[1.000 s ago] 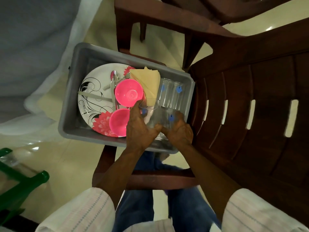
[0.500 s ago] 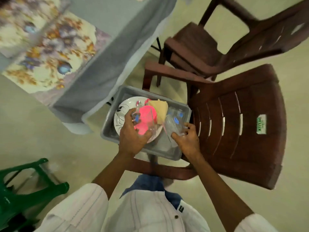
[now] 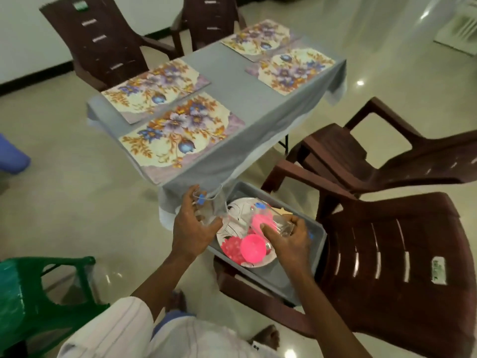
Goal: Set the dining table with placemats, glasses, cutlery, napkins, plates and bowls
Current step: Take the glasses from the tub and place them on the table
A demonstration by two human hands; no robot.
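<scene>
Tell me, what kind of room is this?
Likely a home dining room: a cloth-covered table laid with four floral placemats, brown plastic armchairs around it, and a grey tub of dishes on one chair.

Brown plastic chairs [image 3: 418,228] and a green stool [image 3: 25,293] on glossy pale floor [image 3: 77,202]

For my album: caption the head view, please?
Left hand grips one clear drinking glass, right hand a second clear glass, by grey plastic tub beside grey-clothed table with four floral placemats.
</scene>
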